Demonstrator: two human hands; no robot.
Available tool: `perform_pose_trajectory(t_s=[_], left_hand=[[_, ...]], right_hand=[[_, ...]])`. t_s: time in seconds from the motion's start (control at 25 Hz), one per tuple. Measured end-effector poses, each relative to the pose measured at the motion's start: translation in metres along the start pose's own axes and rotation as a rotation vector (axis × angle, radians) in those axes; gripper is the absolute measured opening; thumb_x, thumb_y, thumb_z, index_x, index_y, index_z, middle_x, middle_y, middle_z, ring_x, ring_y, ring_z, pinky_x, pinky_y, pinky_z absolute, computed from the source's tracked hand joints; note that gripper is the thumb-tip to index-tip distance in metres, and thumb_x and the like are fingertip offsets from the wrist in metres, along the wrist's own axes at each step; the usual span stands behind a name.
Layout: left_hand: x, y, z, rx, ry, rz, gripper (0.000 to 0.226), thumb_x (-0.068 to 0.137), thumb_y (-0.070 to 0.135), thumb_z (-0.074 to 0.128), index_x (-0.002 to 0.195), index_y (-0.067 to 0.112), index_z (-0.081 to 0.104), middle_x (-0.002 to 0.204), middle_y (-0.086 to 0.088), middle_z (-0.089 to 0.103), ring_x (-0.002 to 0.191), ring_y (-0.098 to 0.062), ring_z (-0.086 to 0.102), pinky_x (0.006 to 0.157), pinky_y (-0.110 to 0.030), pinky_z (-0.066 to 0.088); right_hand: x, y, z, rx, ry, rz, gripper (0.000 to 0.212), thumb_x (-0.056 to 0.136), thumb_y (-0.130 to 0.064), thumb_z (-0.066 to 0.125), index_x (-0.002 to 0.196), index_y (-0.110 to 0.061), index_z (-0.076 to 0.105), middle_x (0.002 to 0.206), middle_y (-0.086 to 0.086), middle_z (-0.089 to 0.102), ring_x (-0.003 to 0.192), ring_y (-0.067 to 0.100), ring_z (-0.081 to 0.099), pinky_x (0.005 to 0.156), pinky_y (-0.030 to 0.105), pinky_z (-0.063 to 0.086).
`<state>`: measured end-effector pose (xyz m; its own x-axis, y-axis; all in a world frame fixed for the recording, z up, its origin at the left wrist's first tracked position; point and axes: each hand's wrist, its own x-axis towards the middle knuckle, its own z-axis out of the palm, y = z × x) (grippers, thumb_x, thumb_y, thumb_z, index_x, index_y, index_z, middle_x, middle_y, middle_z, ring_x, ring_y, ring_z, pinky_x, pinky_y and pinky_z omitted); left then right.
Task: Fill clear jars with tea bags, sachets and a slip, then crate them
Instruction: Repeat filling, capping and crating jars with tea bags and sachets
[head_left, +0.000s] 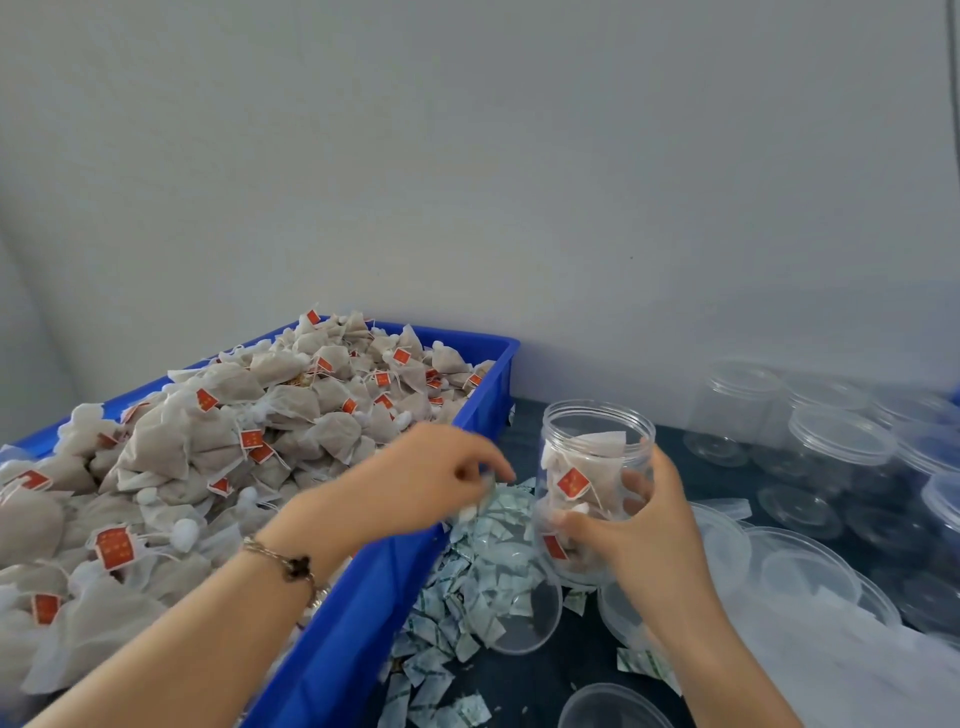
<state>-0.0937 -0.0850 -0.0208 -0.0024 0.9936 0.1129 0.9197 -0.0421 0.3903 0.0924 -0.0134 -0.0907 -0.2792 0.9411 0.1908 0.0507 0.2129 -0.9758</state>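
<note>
A clear jar (595, 452) stands tilted a little on the dark table, with several tea bags with red tags inside. My right hand (644, 525) grips the jar from the right side. My left hand (431, 478) reaches over the rim of the blue crate (483, 400) and pinches a small white sachet at its fingertips, above the pile of white-green sachets (478, 566). The blue crate is heaped with tea bags (218, 447) with red tags.
Empty clear jars (841, 452) stand in rows at the right. Clear lids (800, 566) lie stacked in front of them, and one lid (613, 706) sits at the bottom edge. A grey wall rises right behind the table. A bracelet is on my left wrist.
</note>
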Motion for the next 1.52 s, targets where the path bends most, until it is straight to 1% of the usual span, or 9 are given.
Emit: perform_pose_trajectory(t_s=[0.2, 0.52, 0.64, 0.76, 0.84, 0.96, 1.08, 1.24, 1.52], left_hand=[[-0.007, 0.008, -0.01, -0.46, 0.523, 0.082, 0.031, 0.09, 0.013, 0.064, 0.095, 0.044, 0.064, 0.084, 0.015, 0.067, 0.08, 0.0, 0.062, 0.078, -0.012, 0.049], [-0.004, 0.007, 0.003, -0.268, 0.413, 0.111, 0.025, 0.092, 0.023, 0.062, 0.099, 0.047, 0.062, 0.081, 0.023, 0.065, 0.087, 0.007, 0.055, 0.078, -0.002, 0.037], [0.0, -0.001, 0.002, -0.063, 0.235, 0.07, 0.03, 0.087, 0.06, 0.04, 0.114, 0.056, 0.052, 0.117, 0.027, 0.049, 0.116, 0.004, 0.032, 0.098, -0.004, 0.017], [0.0, 0.0, 0.004, -0.384, 0.11, 0.03, 0.073, 0.072, 0.074, 0.052, 0.137, 0.056, 0.023, 0.148, 0.021, 0.028, 0.136, 0.007, 0.017, 0.112, -0.023, 0.016], [-0.004, 0.012, 0.013, -0.646, 0.158, 0.012, 0.116, 0.055, 0.062, 0.083, 0.148, 0.034, 0.02, 0.138, 0.014, 0.047, 0.123, 0.009, 0.044, 0.103, -0.017, 0.036], [-0.009, 0.029, 0.027, -0.638, 0.289, 0.078, 0.089, 0.033, 0.06, 0.082, 0.114, 0.031, 0.059, 0.097, 0.012, 0.072, 0.091, 0.0, 0.066, 0.084, -0.022, 0.051], [-0.016, 0.048, 0.032, -0.615, 0.217, 0.079, 0.105, 0.019, 0.076, 0.078, 0.113, 0.034, 0.058, 0.098, 0.014, 0.07, 0.09, 0.0, 0.066, 0.082, -0.026, 0.049], [-0.009, 0.096, 0.034, -0.528, 0.116, 0.097, 0.105, 0.027, 0.074, 0.075, 0.12, 0.033, 0.052, 0.108, 0.018, 0.063, 0.097, -0.003, 0.062, 0.088, -0.033, 0.05], [0.011, 0.189, 0.073, -0.68, 0.081, 0.116, 0.118, 0.029, 0.063, 0.077, 0.133, 0.02, 0.044, 0.098, 0.022, 0.053, 0.077, 0.011, 0.058, 0.06, -0.007, 0.04]], right_hand=[[-0.009, 0.002, 0.018, -0.044, -0.085, 0.001, 0.111, 0.056, -0.019, 0.09, 0.144, -0.038, 0.025, 0.126, -0.019, 0.048, 0.094, -0.006, 0.05, 0.048, 0.005, 0.042], [-0.018, -0.001, 0.032, -0.12, -0.165, 0.005, 0.098, 0.051, -0.027, 0.089, 0.132, -0.043, 0.036, 0.107, -0.032, 0.048, 0.089, -0.015, 0.048, 0.059, 0.006, 0.038], [-0.018, -0.003, 0.03, -0.126, -0.193, 0.039, 0.1, 0.052, -0.022, 0.09, 0.134, -0.042, 0.036, 0.109, -0.027, 0.05, 0.088, -0.012, 0.052, 0.061, 0.007, 0.042], [-0.022, -0.018, 0.025, -0.076, -0.213, 0.026, 0.086, 0.055, -0.01, 0.087, 0.118, -0.05, 0.043, 0.098, -0.027, 0.059, 0.085, -0.021, 0.055, 0.056, 0.006, 0.047], [-0.028, -0.032, 0.021, -0.026, -0.212, -0.029, 0.081, 0.058, 0.001, 0.082, 0.113, -0.048, 0.047, 0.097, -0.023, 0.064, 0.085, -0.017, 0.059, 0.059, 0.01, 0.05], [-0.05, -0.047, -0.005, -0.094, -0.274, -0.147, 0.086, 0.06, 0.001, 0.08, 0.127, -0.039, 0.043, 0.108, -0.022, 0.063, 0.096, -0.009, 0.061, 0.07, 0.01, 0.049], [-0.062, -0.047, -0.073, -0.519, -0.248, -0.157, 0.089, 0.067, -0.015, 0.082, 0.142, -0.028, 0.037, 0.118, -0.025, 0.05, 0.107, -0.014, 0.046, 0.084, -0.005, 0.031], [-0.071, -0.036, -0.192, -1.083, 0.122, 0.229, 0.039, 0.084, -0.013, 0.061, 0.122, -0.016, 0.06, 0.118, 0.005, 0.065, 0.113, 0.023, 0.058, 0.094, 0.029, 0.045], [-0.113, 0.029, -0.229, -1.253, -0.189, 0.373, 0.027, 0.087, -0.038, 0.06, 0.103, -0.016, 0.063, 0.108, 0.003, 0.059, 0.1, 0.023, 0.057, 0.079, 0.031, 0.045]])
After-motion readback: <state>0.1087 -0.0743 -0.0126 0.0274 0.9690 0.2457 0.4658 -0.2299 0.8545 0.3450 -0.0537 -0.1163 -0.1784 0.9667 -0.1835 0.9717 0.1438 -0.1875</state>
